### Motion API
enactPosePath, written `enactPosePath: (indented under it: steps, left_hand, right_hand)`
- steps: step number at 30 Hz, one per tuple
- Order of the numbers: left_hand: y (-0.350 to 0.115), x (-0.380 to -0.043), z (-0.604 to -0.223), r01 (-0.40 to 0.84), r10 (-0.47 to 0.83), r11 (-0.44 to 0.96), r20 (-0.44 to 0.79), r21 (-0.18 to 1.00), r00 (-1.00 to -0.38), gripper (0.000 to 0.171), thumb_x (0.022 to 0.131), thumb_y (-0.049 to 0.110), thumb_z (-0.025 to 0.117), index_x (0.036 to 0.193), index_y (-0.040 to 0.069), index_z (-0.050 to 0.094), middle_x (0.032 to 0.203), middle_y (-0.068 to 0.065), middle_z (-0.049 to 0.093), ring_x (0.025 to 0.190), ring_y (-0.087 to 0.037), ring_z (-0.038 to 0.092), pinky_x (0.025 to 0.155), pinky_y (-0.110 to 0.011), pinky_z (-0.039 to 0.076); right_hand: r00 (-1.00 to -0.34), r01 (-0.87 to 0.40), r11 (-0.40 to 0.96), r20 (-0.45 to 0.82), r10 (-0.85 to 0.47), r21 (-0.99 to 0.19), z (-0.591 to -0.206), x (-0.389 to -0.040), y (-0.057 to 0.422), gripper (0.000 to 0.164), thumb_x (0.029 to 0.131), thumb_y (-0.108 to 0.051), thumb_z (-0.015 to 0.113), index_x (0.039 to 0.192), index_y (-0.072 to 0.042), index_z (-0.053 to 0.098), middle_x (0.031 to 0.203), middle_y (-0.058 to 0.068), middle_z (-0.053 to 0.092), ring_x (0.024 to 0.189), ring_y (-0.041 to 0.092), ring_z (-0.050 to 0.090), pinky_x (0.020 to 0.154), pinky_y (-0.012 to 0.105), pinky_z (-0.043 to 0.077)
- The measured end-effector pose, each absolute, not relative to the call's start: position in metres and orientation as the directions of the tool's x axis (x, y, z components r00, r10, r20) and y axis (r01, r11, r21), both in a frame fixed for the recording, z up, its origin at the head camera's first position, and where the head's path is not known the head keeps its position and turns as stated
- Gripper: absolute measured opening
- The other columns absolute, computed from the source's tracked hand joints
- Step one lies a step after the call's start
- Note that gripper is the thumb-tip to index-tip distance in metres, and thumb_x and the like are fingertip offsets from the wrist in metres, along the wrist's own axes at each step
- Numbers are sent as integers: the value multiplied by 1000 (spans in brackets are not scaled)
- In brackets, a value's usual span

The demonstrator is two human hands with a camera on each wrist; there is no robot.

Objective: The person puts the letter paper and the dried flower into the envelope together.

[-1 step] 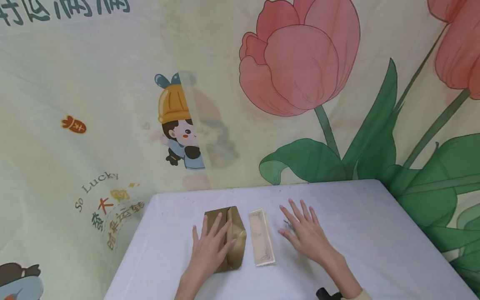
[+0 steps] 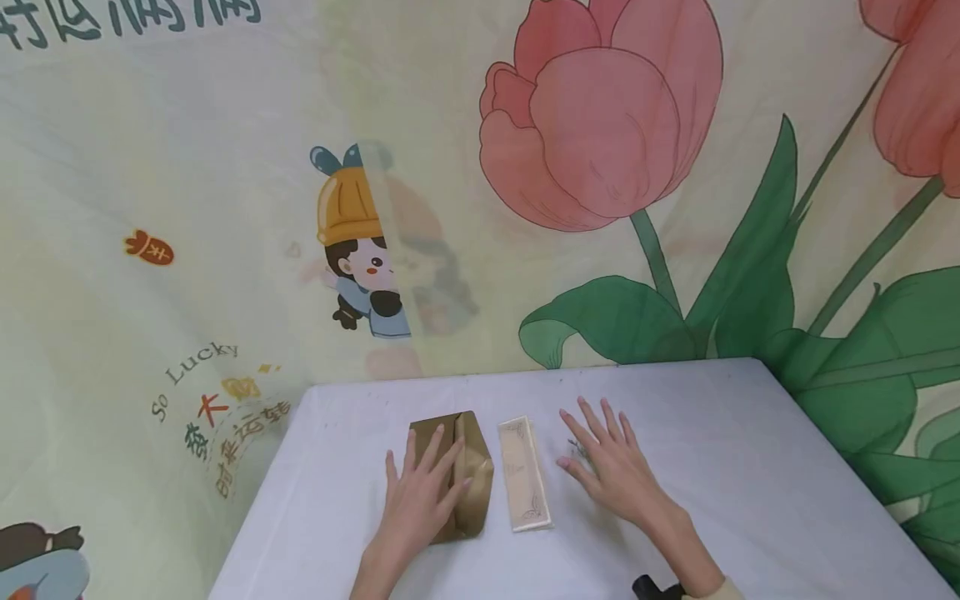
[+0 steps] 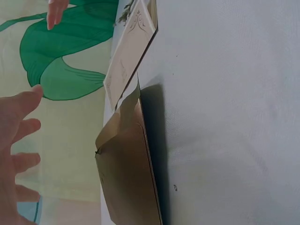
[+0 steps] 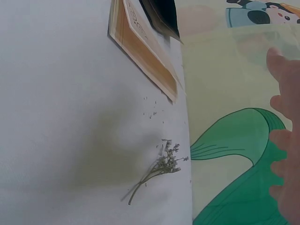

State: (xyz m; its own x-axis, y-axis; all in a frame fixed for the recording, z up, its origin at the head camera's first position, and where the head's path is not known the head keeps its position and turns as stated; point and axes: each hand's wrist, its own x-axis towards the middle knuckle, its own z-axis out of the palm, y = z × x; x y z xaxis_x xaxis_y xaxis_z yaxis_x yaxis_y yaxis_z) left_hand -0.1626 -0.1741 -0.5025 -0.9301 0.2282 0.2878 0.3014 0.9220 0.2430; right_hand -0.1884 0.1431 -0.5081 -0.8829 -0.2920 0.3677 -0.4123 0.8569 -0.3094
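My left hand (image 2: 420, 492) is held with fingers spread over a gold paper envelope (image 2: 474, 479). In the left wrist view the fingers (image 3: 27, 161) are apart from the envelope (image 3: 129, 173), whose flap stands partly raised. To its right lies a flat cream packet (image 2: 524, 475) with ornamental corners; the right wrist view shows layered edges on this packet (image 4: 145, 56). My right hand (image 2: 617, 471), fingers spread, hovers over a small dried flower sprig (image 4: 165, 164), mostly hidden beneath it in the head view. Neither hand holds anything.
A white-covered table (image 2: 690, 417) bears these things, its back edge against a printed backdrop (image 2: 450, 208) with tulips and cartoon figures. Tiny crumbs (image 4: 151, 112) lie between the sprig and the packet. A black object (image 2: 652, 588) shows near the right wrist.
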Motion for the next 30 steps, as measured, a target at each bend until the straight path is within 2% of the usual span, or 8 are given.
enactPosePath:
  steps: [4,9,14,16,20,23,30]
  left_hand:
    - [-172,-162,-503,257,196,937,254,235,-947,63,97,50,66,152,24,50,160,-22,41,141,-60,37,107,-83,21]
    - [-173,-156,-511,144,104,951,154,275,-983,69,96,50,68,151,13,49,151,-36,42,128,-63,46,100,-83,31]
    - [-174,-154,-523,59,30,952,99,299,-995,71,95,45,71,147,2,50,142,-41,45,107,-54,54,84,-68,47]
    - [-174,-153,-528,36,10,950,85,311,-996,71,94,42,73,145,-1,51,139,-42,45,102,-51,53,76,-62,49]
    - [-173,-153,-535,-4,-23,944,54,330,-998,70,94,41,73,144,-3,51,139,-42,45,104,-51,53,68,-58,52]
    - [-171,-152,-538,-23,-40,948,47,318,-998,69,95,44,70,144,-1,52,141,-41,44,108,-52,53,69,-58,53]
    - [-168,-149,-544,-9,-37,960,95,279,-995,66,95,43,70,141,-2,55,135,-38,49,107,-50,55,70,-57,53]
  right_hand:
    - [-881,-414,855,376,-288,-313,-509,-189,144,71,96,-49,68,157,-23,44,166,16,33,154,50,19,120,70,15]
    - [-855,-438,845,433,-285,-307,-515,-187,142,69,93,-44,74,152,-20,51,162,20,39,151,51,28,117,70,22]
    - [-797,-499,805,535,-281,-322,-516,-187,143,65,86,-27,84,144,-12,58,154,21,50,143,48,43,111,65,39]
    - [-793,-509,791,542,-278,-340,-516,-188,142,64,86,-25,85,143,-12,59,153,19,51,142,46,46,109,62,43]
    - [-802,-504,783,535,-267,-364,-517,-188,139,62,86,-23,85,141,-13,60,152,17,53,141,43,48,107,60,46]
    - [-806,-503,783,526,-271,-367,-519,-189,135,63,84,-22,87,140,-11,61,150,18,55,139,43,50,104,59,48]
    - [-830,-508,771,458,-319,-383,-525,-186,119,64,86,-25,85,143,-11,58,148,17,57,138,41,53,103,57,50]
